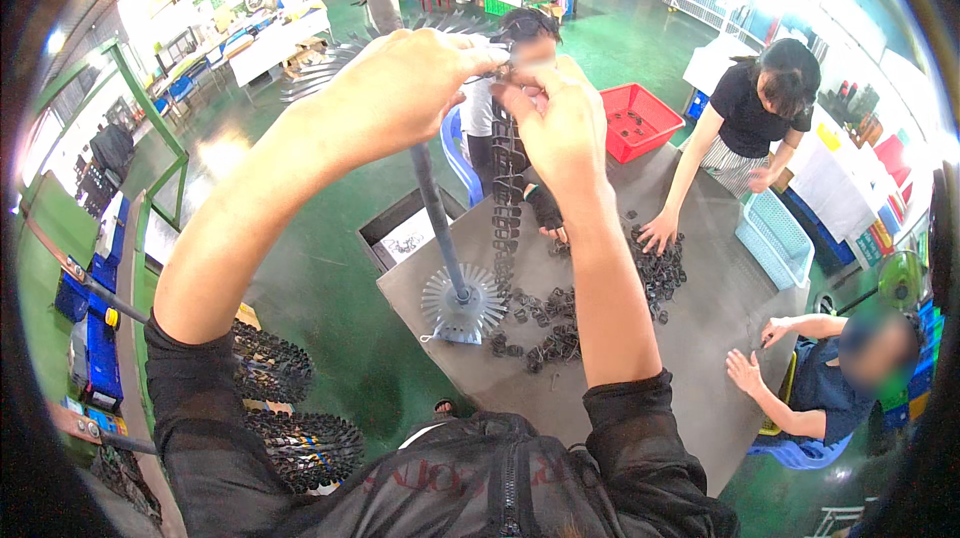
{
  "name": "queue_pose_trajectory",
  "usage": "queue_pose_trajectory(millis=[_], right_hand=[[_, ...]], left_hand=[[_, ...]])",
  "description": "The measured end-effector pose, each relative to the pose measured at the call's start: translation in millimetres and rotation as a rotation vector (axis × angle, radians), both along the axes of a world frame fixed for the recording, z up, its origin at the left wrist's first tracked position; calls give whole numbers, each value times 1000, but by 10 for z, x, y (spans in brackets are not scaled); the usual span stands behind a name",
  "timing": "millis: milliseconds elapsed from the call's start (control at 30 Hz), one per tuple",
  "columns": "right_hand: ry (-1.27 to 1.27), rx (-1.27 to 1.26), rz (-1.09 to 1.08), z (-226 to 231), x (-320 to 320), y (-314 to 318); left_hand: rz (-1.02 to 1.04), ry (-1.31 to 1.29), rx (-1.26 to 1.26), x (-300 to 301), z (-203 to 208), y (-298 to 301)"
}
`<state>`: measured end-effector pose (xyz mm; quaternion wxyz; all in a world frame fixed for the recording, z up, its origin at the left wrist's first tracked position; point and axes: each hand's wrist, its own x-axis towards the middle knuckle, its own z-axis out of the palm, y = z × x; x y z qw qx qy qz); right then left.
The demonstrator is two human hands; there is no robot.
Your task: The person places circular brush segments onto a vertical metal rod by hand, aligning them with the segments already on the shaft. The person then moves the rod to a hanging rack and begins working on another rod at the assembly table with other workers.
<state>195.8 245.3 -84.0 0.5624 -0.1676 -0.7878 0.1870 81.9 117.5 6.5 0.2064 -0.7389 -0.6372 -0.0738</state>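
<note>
My left hand [415, 83] is raised at the upper ring of thin metal prongs [345, 58] around a grey pole [430, 193]. Its fingers are closed at the ring's right side. Against them, my right hand [560, 123] is raised too, thumb and fingers pinched together. What lies between the fingertips is too small and blurred to make out. Just below the hands hangs a long strand of small black ring-like parts [505, 193], reaching toward the table. Loose black parts [560, 323] lie heaped on the grey table [480, 373] beneath my right forearm.
A lower prong disc [463, 303] surrounds the pole's foot. A co-worker's hand [660, 233] touches the heap; a gloved hand [545, 208] is beyond the strand. Another person sits at right. A red basket [640, 123] and a light-blue basket [775, 238] stand along the table's edges.
</note>
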Motion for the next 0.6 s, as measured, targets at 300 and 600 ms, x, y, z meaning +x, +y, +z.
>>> queue_pose_trajectory(millis=[300, 600], right_hand=[[169, -148, 12, -226, 657, 581], [56, 83, -59, -37, 458, 215]], left_hand=[[-82, 14, 70, -95, -42, -65], [-160, -29, 61, -196, -12, -114]])
